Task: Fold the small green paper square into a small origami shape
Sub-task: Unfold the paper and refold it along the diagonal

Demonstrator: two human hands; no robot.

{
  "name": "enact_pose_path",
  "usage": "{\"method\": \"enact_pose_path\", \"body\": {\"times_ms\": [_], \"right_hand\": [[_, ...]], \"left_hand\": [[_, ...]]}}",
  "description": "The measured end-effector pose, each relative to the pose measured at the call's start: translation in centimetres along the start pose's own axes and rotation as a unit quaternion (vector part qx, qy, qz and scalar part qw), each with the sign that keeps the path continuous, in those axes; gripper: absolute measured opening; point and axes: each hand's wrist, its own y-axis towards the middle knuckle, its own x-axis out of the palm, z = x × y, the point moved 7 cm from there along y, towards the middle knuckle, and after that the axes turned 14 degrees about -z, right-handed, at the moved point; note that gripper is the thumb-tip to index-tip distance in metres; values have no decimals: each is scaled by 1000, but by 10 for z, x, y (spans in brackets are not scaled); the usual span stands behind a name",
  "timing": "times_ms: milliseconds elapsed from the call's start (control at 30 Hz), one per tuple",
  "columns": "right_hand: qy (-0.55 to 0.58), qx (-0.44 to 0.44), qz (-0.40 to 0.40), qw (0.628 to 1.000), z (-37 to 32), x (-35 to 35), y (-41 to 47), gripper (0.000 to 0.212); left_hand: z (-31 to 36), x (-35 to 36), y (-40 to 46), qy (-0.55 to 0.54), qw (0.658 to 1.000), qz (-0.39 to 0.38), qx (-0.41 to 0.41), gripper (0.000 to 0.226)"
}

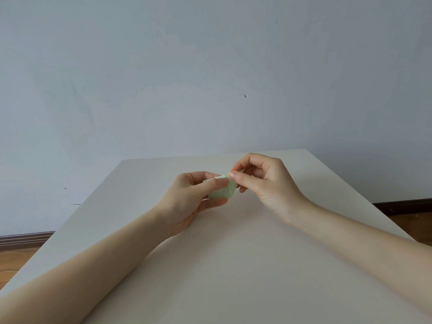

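Where both bare forearms reach in from the near corners across the pale desk (233, 265), they meet over its middle, and the green paper (222, 191) sits between the two hands, lifted just off the surface. The left hand (187, 197) has its grip closed round the paper's left and lower part, thumb lying over the top and the other fingers curled underneath. The right hand (264, 181) pinches the paper's upper right corner between thumb and forefinger, its remaining fingers loosely curled behind. The paper is already creased into a small, many-layered piece with a folded edge showing down its right side; its exact form is hard to tell. Beyond the desk's far edge rises a plain bluish-white wall (210, 78), with dark skirting and wooden floor (14, 258) at either side.
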Motion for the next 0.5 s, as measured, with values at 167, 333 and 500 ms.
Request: {"method": "enact_pose_path", "body": {"times_ms": [167,333,500], "right_hand": [[-6,5,-1,1000,0,1,0,7],[8,12,-1,1000,1,0,0,9],[17,22,4,1000,3,-3,0,8]], "left_hand": [[4,-3,-3,58,998,33,18,12],[6,-3,-4,72,996,38,25,12],[6,-3,-4,64,997,34,28,12]]}}
